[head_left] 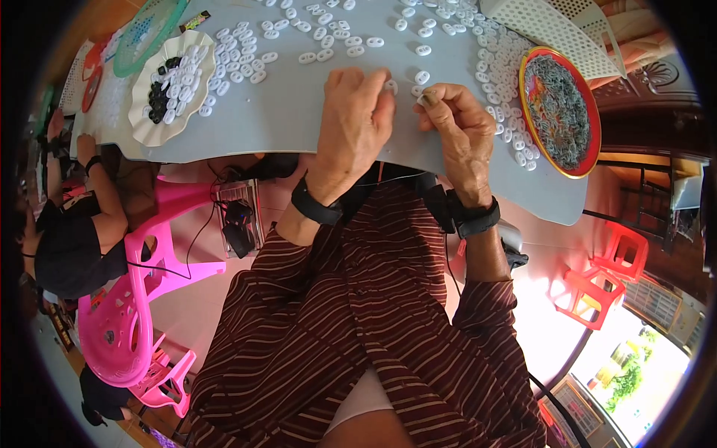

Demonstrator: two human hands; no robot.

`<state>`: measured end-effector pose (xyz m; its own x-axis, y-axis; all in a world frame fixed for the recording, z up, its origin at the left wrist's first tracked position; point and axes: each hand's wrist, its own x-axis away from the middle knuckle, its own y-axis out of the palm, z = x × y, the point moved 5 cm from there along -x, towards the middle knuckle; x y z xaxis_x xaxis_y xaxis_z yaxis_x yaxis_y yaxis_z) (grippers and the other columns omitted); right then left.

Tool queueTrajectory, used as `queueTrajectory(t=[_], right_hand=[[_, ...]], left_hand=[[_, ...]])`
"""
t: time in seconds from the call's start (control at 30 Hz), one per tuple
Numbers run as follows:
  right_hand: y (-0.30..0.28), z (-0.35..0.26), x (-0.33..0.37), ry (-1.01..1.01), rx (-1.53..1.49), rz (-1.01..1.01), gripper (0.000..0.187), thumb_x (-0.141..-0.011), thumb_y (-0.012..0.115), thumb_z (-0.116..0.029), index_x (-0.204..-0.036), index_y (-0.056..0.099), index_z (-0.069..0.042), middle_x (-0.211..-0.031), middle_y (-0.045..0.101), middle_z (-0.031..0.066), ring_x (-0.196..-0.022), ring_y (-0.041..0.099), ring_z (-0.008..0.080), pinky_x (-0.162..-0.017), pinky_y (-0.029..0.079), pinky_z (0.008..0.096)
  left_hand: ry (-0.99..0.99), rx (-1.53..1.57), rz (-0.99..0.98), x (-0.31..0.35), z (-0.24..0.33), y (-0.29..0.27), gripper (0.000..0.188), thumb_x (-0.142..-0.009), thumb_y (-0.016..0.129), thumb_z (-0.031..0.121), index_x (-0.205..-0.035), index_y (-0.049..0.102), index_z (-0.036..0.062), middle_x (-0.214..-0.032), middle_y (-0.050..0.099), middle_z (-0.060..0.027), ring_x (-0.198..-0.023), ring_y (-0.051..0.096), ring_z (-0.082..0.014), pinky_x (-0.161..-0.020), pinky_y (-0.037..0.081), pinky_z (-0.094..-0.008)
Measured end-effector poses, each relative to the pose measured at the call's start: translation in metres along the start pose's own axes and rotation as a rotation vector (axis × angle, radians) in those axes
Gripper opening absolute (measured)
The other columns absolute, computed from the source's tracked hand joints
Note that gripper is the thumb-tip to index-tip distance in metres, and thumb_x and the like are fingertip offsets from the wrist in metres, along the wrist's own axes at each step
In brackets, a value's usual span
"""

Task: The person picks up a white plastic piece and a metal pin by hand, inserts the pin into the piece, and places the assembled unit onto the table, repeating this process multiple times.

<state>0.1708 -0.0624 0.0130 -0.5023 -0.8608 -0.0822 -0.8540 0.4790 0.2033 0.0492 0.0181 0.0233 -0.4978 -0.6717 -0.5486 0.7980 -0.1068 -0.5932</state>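
Above the table's near edge, my left hand is closed, its thumb smeared by motion. A small white oval piece shows at its fingertips. Just to the right, my right hand pinches thumb against fingers, and a bit of white shows at the tip; what it grips is mostly hidden. Beyond that hand a loose white oval piece with dark marks lies on the grey table. More such pieces are scattered farther back. To the right, a red-rimmed round tray holds many tiny grey metallic bits.
A cream scalloped dish with white and black pieces stands at left, near a green basket. A white perforated basket is at back right. Another person's arm reaches the table beside a pink chair. Red stools stand right.
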Motion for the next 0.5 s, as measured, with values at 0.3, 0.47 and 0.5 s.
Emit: queueTrajectory(t=[0.3, 0.47, 0.5], right_hand=[[0.001, -0.001, 0.003, -0.022, 0.029, -0.013, 0.011, -0.088, 0.062, -0.008, -0.093, 0.062, 0.002, -0.078, 0.061, 0.0008, -0.067, 0.051, 0.0057, -0.064, 0.043, 0.0198], [-0.002, -0.003, 0.004, -0.025, 0.02, -0.006, 0.01, -0.088, 0.061, -0.008, -0.092, 0.062, 0.001, -0.075, 0.059, -0.0007, -0.067, 0.049, 0.005, -0.062, 0.042, 0.0194], [-0.002, -0.003, 0.003, -0.023, 0.035, -0.005, 0.01, -0.088, 0.061, -0.008, -0.092, 0.062, 0.001, -0.075, 0.059, -0.0009, -0.067, 0.049, 0.0049, -0.062, 0.042, 0.0193]], left_hand=[[0.089, -0.171, -0.171, -0.006, 0.008, 0.014, 0.018, -0.075, 0.063, 0.001, -0.089, 0.054, -0.0006, -0.083, 0.054, -0.0136, -0.087, 0.05, -0.034, -0.078, 0.041, -0.0436], [0.071, -0.119, -0.222, -0.004, 0.006, 0.006, 0.019, -0.074, 0.065, 0.003, -0.085, 0.05, -0.001, -0.079, 0.057, -0.0145, -0.085, 0.052, -0.0345, -0.075, 0.042, -0.0435], [0.077, -0.102, -0.231, -0.004, 0.005, 0.004, 0.019, -0.074, 0.066, 0.004, -0.084, 0.05, -0.0015, -0.076, 0.057, -0.0146, -0.083, 0.053, -0.0343, -0.073, 0.043, -0.0433]])
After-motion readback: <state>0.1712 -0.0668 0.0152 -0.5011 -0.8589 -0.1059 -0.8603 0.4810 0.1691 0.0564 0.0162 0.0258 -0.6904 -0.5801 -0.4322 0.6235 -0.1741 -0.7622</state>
